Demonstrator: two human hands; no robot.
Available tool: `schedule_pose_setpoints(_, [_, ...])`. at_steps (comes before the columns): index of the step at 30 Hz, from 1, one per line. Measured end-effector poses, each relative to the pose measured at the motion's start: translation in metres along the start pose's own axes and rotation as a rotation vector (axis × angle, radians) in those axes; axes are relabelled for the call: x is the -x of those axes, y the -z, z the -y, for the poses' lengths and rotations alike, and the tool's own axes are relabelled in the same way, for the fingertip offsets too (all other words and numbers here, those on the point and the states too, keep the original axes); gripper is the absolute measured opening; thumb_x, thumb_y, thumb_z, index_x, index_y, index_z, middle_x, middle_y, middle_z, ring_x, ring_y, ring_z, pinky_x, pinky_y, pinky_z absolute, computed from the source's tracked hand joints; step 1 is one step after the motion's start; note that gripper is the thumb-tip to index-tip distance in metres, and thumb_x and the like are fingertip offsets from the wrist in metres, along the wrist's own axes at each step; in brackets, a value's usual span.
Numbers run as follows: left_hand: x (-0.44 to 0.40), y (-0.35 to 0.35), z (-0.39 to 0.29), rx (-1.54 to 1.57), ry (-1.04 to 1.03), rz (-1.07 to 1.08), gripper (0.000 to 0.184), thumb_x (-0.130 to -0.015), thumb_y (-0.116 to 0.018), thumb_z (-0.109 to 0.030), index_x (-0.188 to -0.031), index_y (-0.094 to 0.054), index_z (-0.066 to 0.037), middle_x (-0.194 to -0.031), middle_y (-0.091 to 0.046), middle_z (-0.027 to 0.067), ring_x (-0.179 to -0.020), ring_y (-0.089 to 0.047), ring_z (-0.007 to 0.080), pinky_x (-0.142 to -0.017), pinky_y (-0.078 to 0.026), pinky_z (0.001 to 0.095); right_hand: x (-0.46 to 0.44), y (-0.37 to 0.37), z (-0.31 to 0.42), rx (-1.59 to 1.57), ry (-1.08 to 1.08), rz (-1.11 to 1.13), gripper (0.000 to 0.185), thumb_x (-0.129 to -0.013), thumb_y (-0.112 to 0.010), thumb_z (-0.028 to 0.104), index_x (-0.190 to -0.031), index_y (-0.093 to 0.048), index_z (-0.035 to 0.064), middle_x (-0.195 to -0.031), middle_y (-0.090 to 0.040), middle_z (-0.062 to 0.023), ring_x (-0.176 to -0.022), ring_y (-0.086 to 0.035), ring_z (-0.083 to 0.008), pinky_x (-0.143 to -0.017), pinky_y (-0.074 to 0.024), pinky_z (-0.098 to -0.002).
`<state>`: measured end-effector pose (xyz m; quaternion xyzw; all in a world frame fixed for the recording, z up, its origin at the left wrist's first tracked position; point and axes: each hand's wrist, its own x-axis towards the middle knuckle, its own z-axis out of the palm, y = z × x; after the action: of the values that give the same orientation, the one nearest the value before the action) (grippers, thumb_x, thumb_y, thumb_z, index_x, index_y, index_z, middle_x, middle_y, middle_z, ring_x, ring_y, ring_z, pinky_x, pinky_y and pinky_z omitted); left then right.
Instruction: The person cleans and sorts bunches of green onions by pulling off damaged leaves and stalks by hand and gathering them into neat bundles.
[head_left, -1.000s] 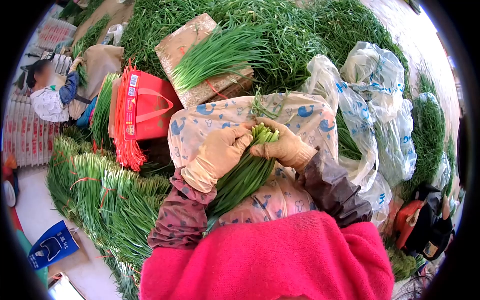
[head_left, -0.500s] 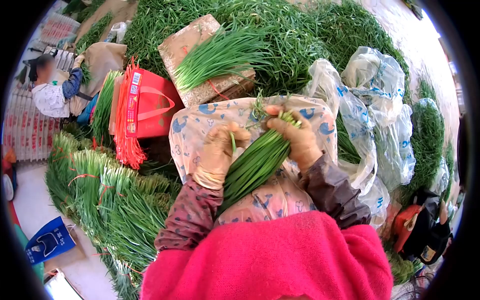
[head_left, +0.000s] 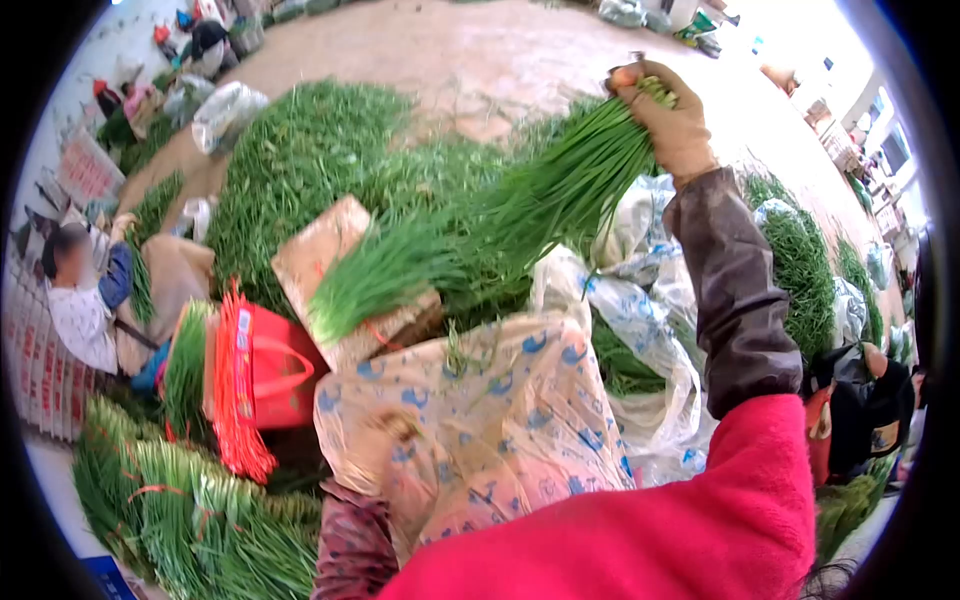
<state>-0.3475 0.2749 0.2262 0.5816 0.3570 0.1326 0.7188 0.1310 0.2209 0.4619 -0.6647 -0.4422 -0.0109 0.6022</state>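
Note:
My gloved right hand (head_left: 682,130) is raised at the upper right, closed around the cut ends of a bunch of green chives (head_left: 575,185). The leaves hang down and to the left. Low over the patterned plastic sheet (head_left: 520,400) on my lap is my gloved left hand (head_left: 368,448); motion blur smears its fingers. Beyond the sheet, another pile of chives (head_left: 385,275) lies across a worn board (head_left: 325,240).
A red bag (head_left: 280,365) with red ties (head_left: 240,400) stands left of the board. Tied chive bundles (head_left: 190,510) fill the lower left. Loose greens (head_left: 310,150) are heaped ahead, clear plastic bags (head_left: 650,310) lie right, and another person (head_left: 80,300) sits at left.
My right hand has swung up and away to the right with the chive bunch. My left hand has come apart from it and moved lower left. The view has tilted up.

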Motion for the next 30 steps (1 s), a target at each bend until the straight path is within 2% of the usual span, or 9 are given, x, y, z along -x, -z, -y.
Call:
schedule_pose_setpoints(3, [-0.005, -0.006, 0.018, -0.794, 0.115, 0.164, 0.024, -0.083, -0.066, -0.025, -0.104, -0.069, -0.012, -0.092, -0.07, 0.0128, -0.085, -0.067, 0.0294, -0.076, -0.051, 0.0359, -0.01, -0.012, 0.03, -0.096, 0.068, 0.126, 0.024, -0.082, -0.072, 0.018, -0.104, -0.066, 0.0101, -0.102, -0.066, -0.0067, -0.084, -0.061, -0.0125, -0.073, -0.0526, -0.0244])
schedule_pose_setpoints(6, [-0.003, -0.017, -0.01, -1.258, 0.1, 0.301, 0.026, -0.08, -0.069, -0.03, -0.093, -0.07, -0.007, -0.082, -0.069, 0.0135, -0.08, -0.067, 0.0273, -0.073, -0.051, 0.0361, -0.015, -0.018, 0.055, -0.042, 0.146, 0.346, 0.02, -0.083, -0.07, 0.013, -0.103, -0.067, 0.0109, -0.1, -0.067, -0.0028, -0.088, -0.061, -0.0126, -0.075, -0.0526, -0.0254])
schedule_pose_setpoints(10, [0.003, -0.018, -0.077, -1.37, 0.128, 0.196, 0.034, -0.071, -0.077, -0.036, -0.088, -0.071, -0.008, -0.08, -0.068, 0.0149, -0.075, -0.066, 0.0303, -0.07, -0.051, 0.0382, 0.006, -0.024, 0.087, -0.171, 0.001, 0.641, 0.019, -0.083, -0.07, 0.013, -0.101, -0.067, 0.0096, -0.099, -0.068, -0.0051, -0.092, -0.063, -0.0161, -0.086, -0.0511, -0.0318])
schedule_pose_setpoints(12, [0.0, -0.004, -0.109, -1.158, -0.142, 0.145, 0.037, -0.066, -0.083, -0.028, -0.094, -0.071, -0.008, -0.075, -0.068, 0.0116, -0.074, -0.066, 0.021, -0.066, -0.05, 0.0352, 0.02, -0.04, 0.079, -0.44, 0.038, 0.801, 0.02, -0.082, -0.07, 0.009, -0.101, -0.066, 0.0068, -0.097, -0.068, -0.0078, -0.092, -0.065, -0.0187, -0.086, -0.0513, -0.0322])
schedule_pose_setpoints(13, [-0.001, -0.001, -0.122, -0.807, 0.009, 0.089, 0.051, -0.062, -0.087, -0.022, -0.107, -0.068, -0.007, -0.078, -0.068, 0.0065, -0.075, -0.064, 0.0135, -0.067, -0.052, 0.0319, 0.033, -0.051, 0.072, -0.621, -0.055, 0.866, 0.012, -0.081, -0.07, 0.008, -0.091, -0.064, 0.0077, -0.091, -0.069, -0.0084, -0.087, -0.066, -0.0197, -0.081, -0.0522, -0.0327])
schedule_pose_setpoints(15, [-0.003, -0.008, -0.156, -0.182, -0.257, 0.204, 0.079, -0.063, -0.086, -0.012, -0.132, -0.049, -0.002, -0.116, -0.062, 0.0067, -0.103, -0.06, 0.0189, -0.094, -0.047, 0.0341, 0.063, -0.077, 0.061, -0.804, -0.188, 1.014, 0.016, -0.08, -0.073, 0.015, -0.09, -0.064, 0.0073, -0.089, -0.068, -0.0101, -0.083, -0.066, -0.0227, -0.074, -0.0538, -0.0346])
schedule_pose_setpoints(19, [-0.032, -0.072, -0.168, 0.441, -0.596, 0.399, 0.109, -0.066, -0.081, -0.048, -0.148, -0.02, -0.011, -0.144, -0.037, 0.0156, -0.131, -0.039, 0.027, -0.108, -0.031, 0.039, 0.139, -0.129, 0.046, -1.256, -0.373, 1.021, 0.025, -0.074, -0.078, 0.005, -0.093, -0.063, 0.0031, -0.094, -0.066, -0.005, -0.091, -0.063, -0.0166, -0.084, -0.0499, -0.0292])
schedule_pose_setpoints(25, [-0.034, -0.091, -0.095, 0.788, -0.476, 0.358, 0.076, -0.081, -0.067, -0.053, -0.135, -0.039, -0.009, -0.129, -0.05, 0.0109, -0.113, -0.054, 0.0217, -0.094, -0.047, 0.0363, 0.18, -0.132, 0.057, -0.931, -0.465, 0.984, 0.032, -0.073, -0.08, 0.012, -0.099, -0.064, 0.0048, -0.097, -0.063, -0.0023, -0.092, -0.06, -0.014, -0.084, -0.0472, -0.0289])
schedule_pose_setpoints(30, [-0.045, -0.089, -0.077, 0.809, -0.209, 0.315, 0.063, -0.086, -0.059, -0.052, -0.128, -0.048, -0.006, -0.116, -0.06, 0.009, -0.103, -0.06, 0.0229, -0.091, -0.051, 0.0379, 0.177, -0.124, 0.068, -0.521, -0.002, 0.706, 0.063, -0.074, -0.073, 0.001, -0.132, -0.048, 0.0015, -0.126, -0.057, -0.0086, -0.117, -0.054, -0.0178, -0.097, -0.0431, -0.0308])
